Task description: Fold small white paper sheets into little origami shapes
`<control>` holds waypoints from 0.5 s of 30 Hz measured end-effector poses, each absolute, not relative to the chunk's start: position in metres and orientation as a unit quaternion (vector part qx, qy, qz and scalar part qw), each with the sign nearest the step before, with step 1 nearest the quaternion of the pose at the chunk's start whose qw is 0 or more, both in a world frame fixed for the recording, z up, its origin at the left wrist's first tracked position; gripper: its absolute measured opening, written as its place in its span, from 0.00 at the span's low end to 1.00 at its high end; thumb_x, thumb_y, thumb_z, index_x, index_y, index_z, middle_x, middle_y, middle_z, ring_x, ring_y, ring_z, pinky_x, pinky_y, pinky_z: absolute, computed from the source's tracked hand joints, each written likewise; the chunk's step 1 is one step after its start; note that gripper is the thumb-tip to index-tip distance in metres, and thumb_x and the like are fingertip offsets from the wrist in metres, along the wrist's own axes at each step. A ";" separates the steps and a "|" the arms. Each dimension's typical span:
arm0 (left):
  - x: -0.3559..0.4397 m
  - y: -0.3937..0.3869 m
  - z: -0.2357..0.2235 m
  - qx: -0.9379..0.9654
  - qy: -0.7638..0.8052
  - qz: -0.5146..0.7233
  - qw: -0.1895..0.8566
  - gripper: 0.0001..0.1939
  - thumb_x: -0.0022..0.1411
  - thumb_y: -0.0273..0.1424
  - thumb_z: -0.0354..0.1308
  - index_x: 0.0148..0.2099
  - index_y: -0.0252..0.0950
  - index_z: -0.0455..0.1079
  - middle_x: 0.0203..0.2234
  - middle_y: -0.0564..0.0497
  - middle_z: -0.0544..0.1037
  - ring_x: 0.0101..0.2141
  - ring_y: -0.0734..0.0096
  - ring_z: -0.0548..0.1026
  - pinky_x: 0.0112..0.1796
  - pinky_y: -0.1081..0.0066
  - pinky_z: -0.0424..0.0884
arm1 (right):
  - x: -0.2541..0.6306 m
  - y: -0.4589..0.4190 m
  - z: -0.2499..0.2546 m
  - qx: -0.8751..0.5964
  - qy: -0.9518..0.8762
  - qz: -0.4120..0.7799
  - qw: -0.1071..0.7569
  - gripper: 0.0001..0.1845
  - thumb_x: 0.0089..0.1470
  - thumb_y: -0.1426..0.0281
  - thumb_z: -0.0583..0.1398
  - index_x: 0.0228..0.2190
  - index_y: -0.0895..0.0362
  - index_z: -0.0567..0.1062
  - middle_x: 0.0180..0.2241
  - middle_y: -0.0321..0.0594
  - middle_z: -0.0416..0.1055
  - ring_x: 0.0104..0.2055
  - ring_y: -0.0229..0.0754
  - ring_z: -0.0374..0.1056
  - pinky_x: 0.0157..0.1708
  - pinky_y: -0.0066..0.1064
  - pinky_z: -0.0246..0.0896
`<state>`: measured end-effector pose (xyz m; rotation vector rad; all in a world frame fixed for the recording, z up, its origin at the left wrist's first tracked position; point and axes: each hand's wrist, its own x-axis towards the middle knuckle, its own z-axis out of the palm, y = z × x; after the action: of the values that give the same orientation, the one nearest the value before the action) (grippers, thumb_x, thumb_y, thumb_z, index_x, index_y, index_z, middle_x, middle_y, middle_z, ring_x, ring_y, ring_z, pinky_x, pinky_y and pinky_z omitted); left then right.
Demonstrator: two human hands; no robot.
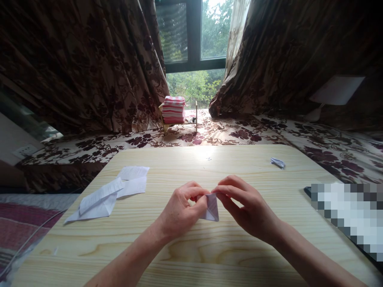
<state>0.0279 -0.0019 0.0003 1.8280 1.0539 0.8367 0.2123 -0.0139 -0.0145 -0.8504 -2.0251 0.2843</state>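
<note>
A small folded piece of paper (212, 208) is held between both hands, over the middle of the wooden table (185, 259). My left hand (188, 203) pinches its left side between thumb and fingers, which hide that part. With thumb and fingertips closed, my right hand (245, 203) grips the paper's upper right corner. Fold lines cross the visible face of the paper, and its lower edge hangs free between the hands.
Partly folded paper sheets (131, 181) lie at the table's left. A small folded paper piece (277, 162) rests near the back right corner. A dark-edged, blurred-out object (347, 219) occupies the right side. Behind, a small rack (196, 115) carries folded striped cloths (173, 109).
</note>
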 end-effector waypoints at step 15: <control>0.035 -0.005 -0.004 0.530 0.386 0.374 0.656 0.14 0.60 0.32 0.51 0.36 0.31 0.77 0.27 0.47 0.77 0.33 0.69 0.71 0.40 0.68 0.66 | 0.196 -0.020 -0.021 -0.439 -0.801 -0.055 0.403 0.11 0.55 0.68 0.59 0.41 0.56 0.70 0.39 0.47 0.71 0.39 0.46 0.67 0.35 0.36 0.66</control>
<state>0.0353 -0.0050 -0.0044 1.1999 0.8751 0.8468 0.1961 -0.0202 -0.0209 -1.1099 -2.0244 -0.1394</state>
